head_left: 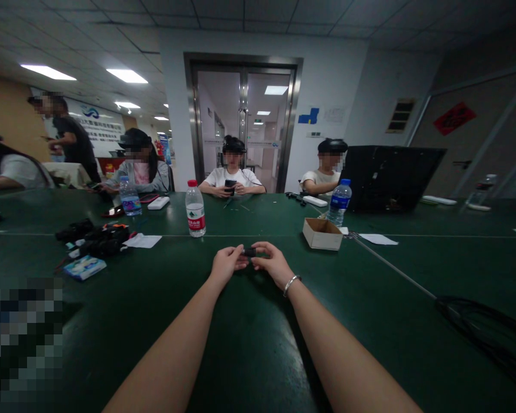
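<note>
Both arms reach forward over the green table (249, 332), and the hands meet near its middle. Between them is a small black cylindrical object (250, 252), too small to name surely. My left hand (227, 265) pinches its left end between thumb and fingers. At the other end, my right hand (273, 264) has thumb and fingertips closed on it; a silver bracelet (291, 285) circles that wrist. Beyond the left hand stands a red-capped water bottle (195, 209). An open cardboard box (322, 235) lies to the right of the right hand.
A blue-capped bottle (339, 202) stands behind the box, near a black monitor (387, 178). Black gear (103, 238) and a tissue pack (85, 267) lie at left. A coiled black cable (477, 327) is at right. Several people sit across the table, one person (231, 180) holding a phone.
</note>
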{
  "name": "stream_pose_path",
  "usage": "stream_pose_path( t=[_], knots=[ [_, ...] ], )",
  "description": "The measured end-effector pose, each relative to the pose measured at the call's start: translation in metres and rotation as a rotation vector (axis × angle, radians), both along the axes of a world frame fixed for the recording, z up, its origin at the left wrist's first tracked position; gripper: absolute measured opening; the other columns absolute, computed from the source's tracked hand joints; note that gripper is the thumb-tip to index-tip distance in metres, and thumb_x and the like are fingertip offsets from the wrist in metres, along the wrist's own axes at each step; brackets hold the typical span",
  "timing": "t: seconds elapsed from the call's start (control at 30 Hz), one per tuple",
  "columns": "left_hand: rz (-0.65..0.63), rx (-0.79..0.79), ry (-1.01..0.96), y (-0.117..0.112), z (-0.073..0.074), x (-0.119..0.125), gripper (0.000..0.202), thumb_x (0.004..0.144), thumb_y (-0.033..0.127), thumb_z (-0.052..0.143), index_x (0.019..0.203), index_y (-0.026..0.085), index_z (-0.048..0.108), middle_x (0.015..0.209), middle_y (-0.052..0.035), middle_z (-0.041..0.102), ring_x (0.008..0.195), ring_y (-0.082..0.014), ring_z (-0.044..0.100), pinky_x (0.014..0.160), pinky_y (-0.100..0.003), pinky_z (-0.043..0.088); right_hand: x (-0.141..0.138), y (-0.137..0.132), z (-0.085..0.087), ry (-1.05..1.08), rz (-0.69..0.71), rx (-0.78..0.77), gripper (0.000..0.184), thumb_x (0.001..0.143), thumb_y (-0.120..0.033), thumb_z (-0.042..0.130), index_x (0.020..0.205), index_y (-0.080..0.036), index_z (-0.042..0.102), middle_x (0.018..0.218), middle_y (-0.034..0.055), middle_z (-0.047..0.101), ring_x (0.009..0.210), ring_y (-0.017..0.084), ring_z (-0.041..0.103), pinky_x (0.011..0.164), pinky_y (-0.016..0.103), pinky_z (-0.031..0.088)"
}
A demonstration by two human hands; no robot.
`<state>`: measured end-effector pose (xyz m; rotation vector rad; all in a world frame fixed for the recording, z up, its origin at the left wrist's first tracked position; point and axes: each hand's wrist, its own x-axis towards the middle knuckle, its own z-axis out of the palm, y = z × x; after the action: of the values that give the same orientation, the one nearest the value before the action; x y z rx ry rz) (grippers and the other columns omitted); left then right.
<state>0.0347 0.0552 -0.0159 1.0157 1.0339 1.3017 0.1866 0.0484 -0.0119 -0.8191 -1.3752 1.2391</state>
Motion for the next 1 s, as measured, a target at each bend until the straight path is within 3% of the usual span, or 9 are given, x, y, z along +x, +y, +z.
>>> stream_pose_path(
  t=[0.27,0.57,0.67,0.8,0.87,1.0],
  knots=[
    [-0.025,0.049,0.056,-0.008,0.006,-0.001,0.026,0.069,0.033,0.070,0.081,0.011,0.061,0.073,-0.0079,0.064,0.064,-0.0144,0.062,0.053,-0.020,0.051,0.001,0.002,-0.001,0.064,0.004,-0.077,0.039,0.063,-0.022,0.072,0.099,-0.017,0.059,0.078,0.0003,0.057,0.055,0.008,0.058,0.051,0.020,0.049],
    [-0.094,0.262,0.157,-0.014,0.009,-0.005,0.035,0.063,0.031,0.073,0.092,0.016,0.061,0.095,-0.0078,0.059,0.081,-0.0156,0.060,0.064,-0.021,0.051,-0.001,0.006,-0.004,0.098,-0.029,-0.180,0.033,0.069,-0.028,0.072,0.092,-0.008,0.058,0.059,0.0034,0.061,0.047,0.010,0.055,0.043,0.018,0.046],
    [-0.033,0.167,0.127,-0.011,0.008,-0.002,0.040,0.066,0.039,0.070,0.096,0.016,0.057,0.095,-0.0091,0.059,0.075,-0.0160,0.061,0.058,-0.023,0.051,-0.001,0.006,-0.004,0.106,-0.031,-0.183,0.035,0.069,-0.029,0.072,0.093,-0.008,0.057,0.059,0.0039,0.061,0.047,0.010,0.056,0.044,0.018,0.047],
    [0.042,0.003,0.217,-0.006,0.004,0.001,0.039,0.073,0.049,0.058,0.082,0.012,0.054,0.067,-0.0052,0.057,0.050,-0.0124,0.057,0.043,-0.020,0.044,-0.001,0.005,-0.004,0.093,-0.022,-0.175,0.036,0.068,-0.027,0.073,0.094,-0.008,0.058,0.061,0.0037,0.062,0.048,0.010,0.056,0.045,0.018,0.048],
    [0.024,0.083,0.246,-0.006,0.002,0.000,0.037,0.071,0.048,0.060,0.078,0.012,0.054,0.062,-0.0027,0.055,0.050,-0.0110,0.054,0.042,-0.018,0.040,-0.001,0.005,-0.004,0.077,-0.016,-0.170,0.035,0.067,-0.027,0.073,0.093,-0.008,0.058,0.060,0.0032,0.061,0.048,0.010,0.056,0.044,0.018,0.047],
    [-0.025,0.229,0.201,-0.010,0.003,-0.003,0.036,0.064,0.039,0.068,0.089,0.016,0.056,0.078,-0.0032,0.057,0.066,-0.0117,0.056,0.051,-0.018,0.044,-0.001,0.006,-0.005,0.072,-0.029,-0.172,0.034,0.068,-0.029,0.072,0.091,-0.009,0.058,0.059,0.0027,0.061,0.048,0.010,0.056,0.044,0.018,0.047]
  ],
)
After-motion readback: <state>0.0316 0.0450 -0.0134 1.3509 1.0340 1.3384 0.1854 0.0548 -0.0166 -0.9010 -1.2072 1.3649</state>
